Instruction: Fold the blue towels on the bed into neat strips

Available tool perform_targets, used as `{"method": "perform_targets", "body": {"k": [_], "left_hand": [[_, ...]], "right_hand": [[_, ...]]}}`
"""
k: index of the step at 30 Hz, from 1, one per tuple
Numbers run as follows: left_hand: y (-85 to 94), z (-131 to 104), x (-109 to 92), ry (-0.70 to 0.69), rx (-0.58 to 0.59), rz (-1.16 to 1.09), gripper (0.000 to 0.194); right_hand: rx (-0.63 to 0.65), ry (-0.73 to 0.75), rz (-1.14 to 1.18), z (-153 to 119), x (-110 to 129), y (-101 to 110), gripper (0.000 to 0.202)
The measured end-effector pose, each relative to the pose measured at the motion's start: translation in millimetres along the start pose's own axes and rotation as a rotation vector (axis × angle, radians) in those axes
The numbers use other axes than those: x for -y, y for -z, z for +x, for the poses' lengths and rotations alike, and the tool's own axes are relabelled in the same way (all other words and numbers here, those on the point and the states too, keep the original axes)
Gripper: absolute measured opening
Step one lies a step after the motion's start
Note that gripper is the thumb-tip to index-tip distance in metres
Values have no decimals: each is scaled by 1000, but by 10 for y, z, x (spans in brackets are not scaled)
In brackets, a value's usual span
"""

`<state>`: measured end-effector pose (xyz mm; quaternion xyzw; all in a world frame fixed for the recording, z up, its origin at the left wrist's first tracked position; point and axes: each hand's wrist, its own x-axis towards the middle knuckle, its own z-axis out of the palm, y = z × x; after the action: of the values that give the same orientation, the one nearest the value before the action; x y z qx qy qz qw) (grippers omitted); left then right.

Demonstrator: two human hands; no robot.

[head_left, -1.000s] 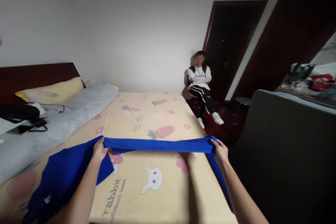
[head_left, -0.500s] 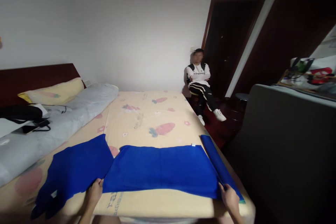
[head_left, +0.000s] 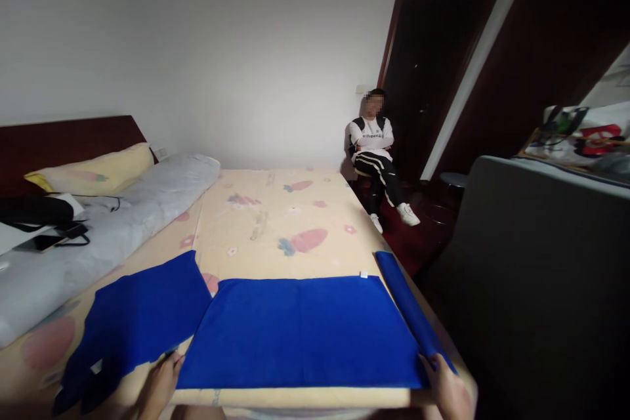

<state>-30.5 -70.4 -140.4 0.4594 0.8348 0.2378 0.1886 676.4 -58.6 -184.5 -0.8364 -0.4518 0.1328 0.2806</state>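
Note:
A blue towel (head_left: 300, 335) lies spread flat along the near edge of the bed, a small white tag at its far edge. My left hand (head_left: 165, 377) is closed at its near left corner, fingers pinched. At the near right corner, my right hand (head_left: 447, 382) also grips the cloth between thumb and fingers. Left of the towel lies another blue cloth (head_left: 142, 318), loosely spread and bunched toward me, with a white tag. A rolled or narrowly folded blue cloth (head_left: 408, 302) runs along the bed's right edge, touching the towel's right side.
The patterned bed sheet (head_left: 256, 216) stretches to the wall. A grey quilt (head_left: 142, 193), a yellow pillow (head_left: 103, 170) and dark items with cables (head_left: 39, 213) lie on the left. Beyond the bed, a person (head_left: 371, 138) sits near the door. A grey panel (head_left: 531, 275) stands right.
Both hands have pulled the towel's near edge toward me and slightly outward. The towel now reaches closer to the bed's edge and lies flatter, covering the printed lettering.

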Motion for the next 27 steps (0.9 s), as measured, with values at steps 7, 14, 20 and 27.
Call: {"method": "perform_targets", "body": {"k": [7, 14, 20, 27], "left_hand": [[-391, -285, -378, -201, -212, 424, 44], [-1741, -525, -1948, -651, 121, 130, 60], [-1933, 1, -2105, -605, 281, 143, 55], [-1157, 958, -1071, -255, -59, 330, 64]], "right_hand": [[-223, 404, -291, -211, 285, -171, 55], [245, 803, 73, -672, 2025, -1280, 52], [461, 860, 25, -327, 2440, -1681, 55], [133, 497, -293, 818, 1434, -1268, 63]]}}
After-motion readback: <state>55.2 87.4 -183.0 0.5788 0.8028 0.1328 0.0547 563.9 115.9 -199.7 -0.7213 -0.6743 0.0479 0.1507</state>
